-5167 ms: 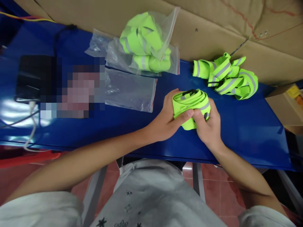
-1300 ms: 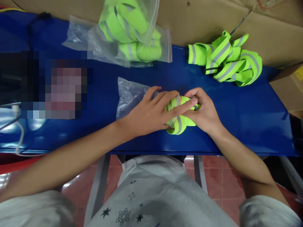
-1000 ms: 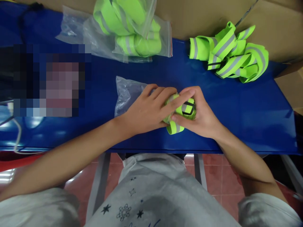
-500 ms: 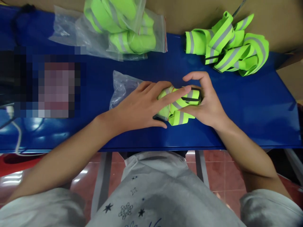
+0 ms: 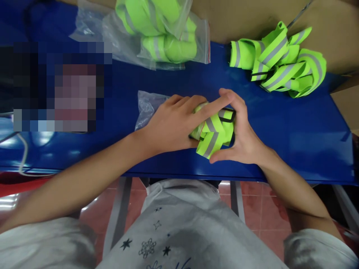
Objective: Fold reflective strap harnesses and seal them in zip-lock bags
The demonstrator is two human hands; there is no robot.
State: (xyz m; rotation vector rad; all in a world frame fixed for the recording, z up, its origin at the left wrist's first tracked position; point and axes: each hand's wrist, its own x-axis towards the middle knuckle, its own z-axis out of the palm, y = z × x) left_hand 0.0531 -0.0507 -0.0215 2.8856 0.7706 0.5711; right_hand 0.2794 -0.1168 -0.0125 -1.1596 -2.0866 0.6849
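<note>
On the blue table, a bundle of neon yellow-green reflective strap [image 5: 214,134] with grey stripes and a black buckle sits partly inside a clear plastic bag [image 5: 147,106]. My left hand [image 5: 175,121] lies over the bag's mouth and wraps round it and the strap's left end; its index finger reaches across the top of the bundle. The right side of the bundle is cupped by my right hand [image 5: 245,136], with its thumb at the near edge and its fingers at the far side. The left hand's thumb and the bag's opening are mostly hidden.
Bagged yellow-green straps [image 5: 168,46] lie at the back. A loose heap of reflective straps [image 5: 288,63] is at the back right, against cardboard [image 5: 241,18]. A white cable [image 5: 25,153] runs along the left near a blurred-out object [image 5: 75,93].
My right thumb has moved down and outward to the bundle's near edge. The strap has turned a little, its loose end now pointing more toward me. The view has shifted slightly.
</note>
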